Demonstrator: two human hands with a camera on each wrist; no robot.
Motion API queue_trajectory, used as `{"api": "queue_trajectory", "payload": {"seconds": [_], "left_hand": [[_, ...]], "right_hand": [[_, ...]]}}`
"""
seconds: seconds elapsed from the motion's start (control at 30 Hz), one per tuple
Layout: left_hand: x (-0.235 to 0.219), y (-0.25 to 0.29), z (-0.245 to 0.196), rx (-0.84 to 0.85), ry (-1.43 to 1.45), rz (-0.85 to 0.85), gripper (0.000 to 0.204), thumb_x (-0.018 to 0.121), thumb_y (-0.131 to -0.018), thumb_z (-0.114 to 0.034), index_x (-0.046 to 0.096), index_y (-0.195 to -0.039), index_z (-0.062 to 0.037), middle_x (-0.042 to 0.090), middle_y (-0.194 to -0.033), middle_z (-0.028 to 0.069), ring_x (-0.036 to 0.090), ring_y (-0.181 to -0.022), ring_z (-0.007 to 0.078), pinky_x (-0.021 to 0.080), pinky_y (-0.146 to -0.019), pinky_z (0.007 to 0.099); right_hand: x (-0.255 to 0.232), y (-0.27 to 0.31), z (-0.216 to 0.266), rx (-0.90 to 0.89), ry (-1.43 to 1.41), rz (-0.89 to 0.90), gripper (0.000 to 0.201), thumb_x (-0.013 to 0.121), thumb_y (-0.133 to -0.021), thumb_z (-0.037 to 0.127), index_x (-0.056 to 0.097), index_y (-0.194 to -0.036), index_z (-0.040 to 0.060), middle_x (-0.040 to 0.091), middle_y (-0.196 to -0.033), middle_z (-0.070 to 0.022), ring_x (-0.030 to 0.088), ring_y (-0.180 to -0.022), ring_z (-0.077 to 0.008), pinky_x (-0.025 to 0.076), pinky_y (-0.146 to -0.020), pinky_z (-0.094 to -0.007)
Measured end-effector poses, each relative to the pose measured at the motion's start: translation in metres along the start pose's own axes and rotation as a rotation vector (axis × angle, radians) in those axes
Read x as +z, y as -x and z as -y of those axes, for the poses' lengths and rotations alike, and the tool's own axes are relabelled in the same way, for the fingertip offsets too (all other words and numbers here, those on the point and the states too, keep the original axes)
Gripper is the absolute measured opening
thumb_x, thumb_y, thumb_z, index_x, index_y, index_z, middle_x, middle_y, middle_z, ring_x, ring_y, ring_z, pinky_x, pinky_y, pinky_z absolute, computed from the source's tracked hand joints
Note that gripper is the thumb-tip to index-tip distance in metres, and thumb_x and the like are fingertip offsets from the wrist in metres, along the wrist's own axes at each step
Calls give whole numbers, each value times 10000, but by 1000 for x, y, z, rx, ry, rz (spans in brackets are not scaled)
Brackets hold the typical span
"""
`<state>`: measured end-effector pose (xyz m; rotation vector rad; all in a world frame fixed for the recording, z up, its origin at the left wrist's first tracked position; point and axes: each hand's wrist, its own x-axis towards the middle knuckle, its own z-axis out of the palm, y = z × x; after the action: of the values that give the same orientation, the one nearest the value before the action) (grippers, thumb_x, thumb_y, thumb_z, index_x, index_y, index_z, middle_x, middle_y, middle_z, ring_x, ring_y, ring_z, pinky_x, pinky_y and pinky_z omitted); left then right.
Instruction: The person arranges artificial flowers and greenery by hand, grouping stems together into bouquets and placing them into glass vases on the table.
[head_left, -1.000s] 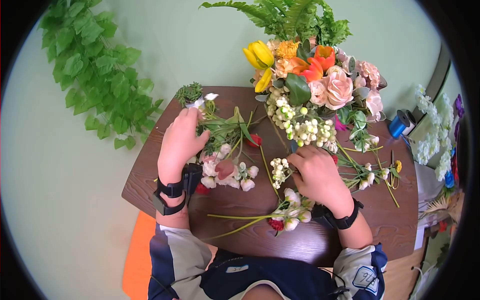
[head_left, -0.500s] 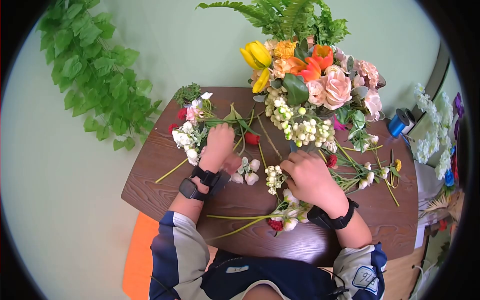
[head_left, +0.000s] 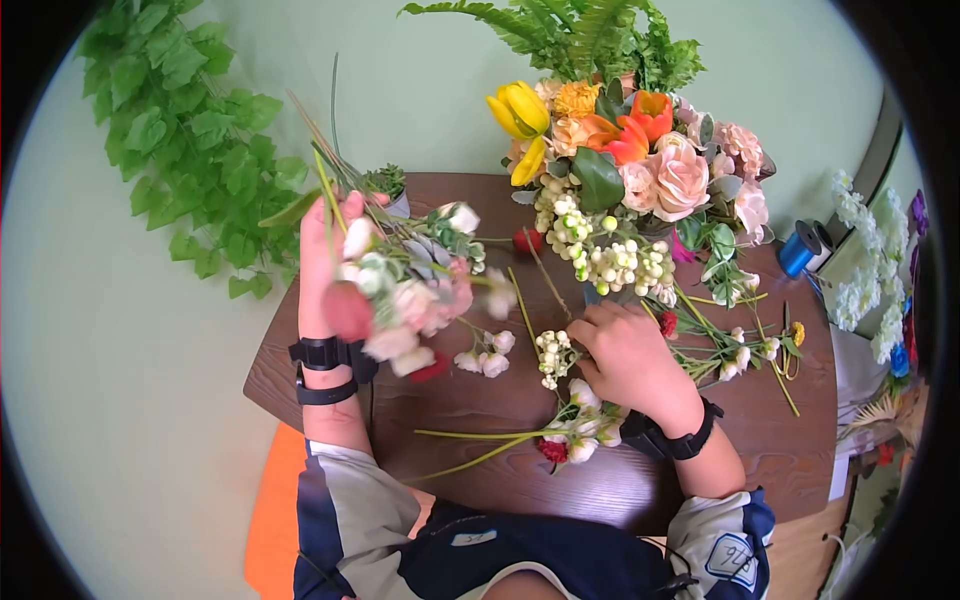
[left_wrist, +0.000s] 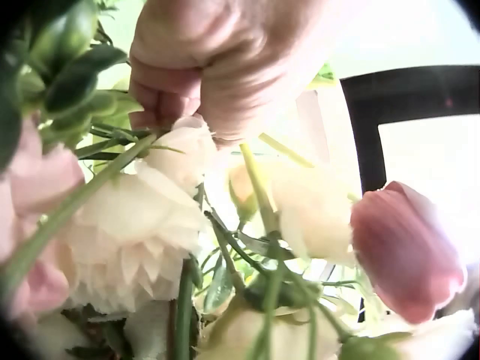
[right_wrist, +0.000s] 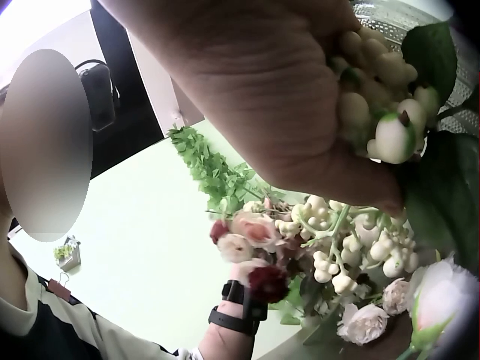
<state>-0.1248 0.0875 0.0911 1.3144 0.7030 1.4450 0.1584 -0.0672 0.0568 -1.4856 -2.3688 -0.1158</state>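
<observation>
My left hand (head_left: 325, 255) grips a loose bunch of mixed flowers (head_left: 425, 300) by the stems, lifted at the table's left side. White and pink blooms in the bunch blur in the head view. In the left wrist view a pink tulip (left_wrist: 409, 251) hangs right of the fingers, and a cream flower (left_wrist: 127, 236) fills the left. My right hand (head_left: 630, 355) bends around a white berry sprig (right_wrist: 394, 112), which shows between thumb and fingers in the right wrist view. A clear textured glass vessel (right_wrist: 386, 13) stands right beyond these fingers; its lower part is hidden.
A full arrangement (head_left: 640, 180) stands at the back of the dark wooden table (head_left: 480, 400). White flowers (head_left: 585, 420) lie in front of my right hand. More cut stems, scissors (head_left: 786, 350) and a blue ribbon spool (head_left: 797, 250) are at the right; a small potted plant (head_left: 388, 182) is back left.
My left hand first reaches toward flowers at the back left, then bends over the middle-left pile; now it holds the bunch raised at the left. The right hand stays nearly still.
</observation>
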Motion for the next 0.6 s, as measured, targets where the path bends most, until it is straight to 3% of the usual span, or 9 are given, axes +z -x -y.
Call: {"api": "queue_trajectory", "payload": {"seconds": [0.03, 0.1, 0.23, 0.33, 0.37, 0.43, 0.5, 0.57, 0.6], "left_hand": [[3, -3, -1, 51, 48, 9, 286, 609, -856, -246, 506, -1042, -55, 633, -903, 106, 537, -520, 96, 457, -469, 227], [10, 5, -6, 8, 70, 139, 272, 602, -863, -219, 510, -1037, -32, 631, -934, 109, 516, -517, 72, 429, -455, 194], [-3, -14, 23, 81, -126, 200, 196, 533, -899, -131, 514, -1048, -4, 634, -936, 108, 474, -497, 33, 394, -453, 161], [4, -8, 14, 53, 200, 333, 202, 553, -879, -100, 514, -1036, 21, 645, -887, 102, 438, -429, 47, 360, -426, 165], [4, -8, 16, 50, 197, 336, 202, 553, -879, -100, 514, -1036, 21, 645, -887, 102, 438, -429, 47, 360, -426, 165], [10, -8, 21, 53, -180, 90, 153, 530, -885, -56, 526, -1028, -1, 644, -889, 94, 439, -443, 34, 359, -414, 160], [13, -4, 19, 91, -206, 50, 151, 534, -887, -70, 525, -1021, -2, 631, -813, 70, 438, -433, 33, 354, -400, 163], [6, -4, 21, 102, 179, 235, 121, 539, -886, -74, 523, -981, -2, 605, -749, 47, 458, -444, 30, 355, -396, 165], [7, -5, 25, 100, 179, 237, 121, 539, -886, -74, 523, -981, -2, 605, -749, 47, 458, -444, 30, 355, -396, 165]], "right_hand": [[0, 0, 1, 1, -1, 1, 176, 616, -628, 71, 589, -799, 44, 549, -778, -93, 559, -811, -257, 454, -728, -368], [-2, 0, 2, -4, -7, 8, 175, 614, -627, 69, 589, -798, 44, 547, -776, -93, 559, -813, -257, 454, -727, -368], [-2, 0, 2, -9, -5, 15, 172, 613, -627, 69, 587, -795, 45, 546, -775, -91, 559, -813, -257, 455, -725, -367], [-2, 0, 1, -13, -15, -2, 173, 617, -628, 74, 585, -796, 45, 544, -775, -89, 559, -815, -256, 454, -727, -367], [-3, 0, 1, -12, -9, 5, 175, 619, -628, 76, 585, -797, 44, 545, -777, -88, 559, -814, -256, 455, -725, -367], [-4, 0, 1, -9, -3, 10, 176, 621, -629, 78, 585, -798, 44, 546, -779, -87, 560, -812, -256, 456, -723, -367], [-5, 0, 0, -10, -33, -2, 189, 624, -630, 78, 587, -812, 44, 549, -790, -88, 564, -813, -260, 460, -714, -374], [-11, 1, -1, -30, -108, -8, 198, 623, -629, 78, 587, -820, 44, 548, -783, -94, 567, -804, -269, 463, -700, -381], [-15, 1, -1, -48, -187, -17, 207, 622, -628, 78, 587, -829, 44, 547, -776, -100, 570, -795, -278, 466, -686, -388]]}}
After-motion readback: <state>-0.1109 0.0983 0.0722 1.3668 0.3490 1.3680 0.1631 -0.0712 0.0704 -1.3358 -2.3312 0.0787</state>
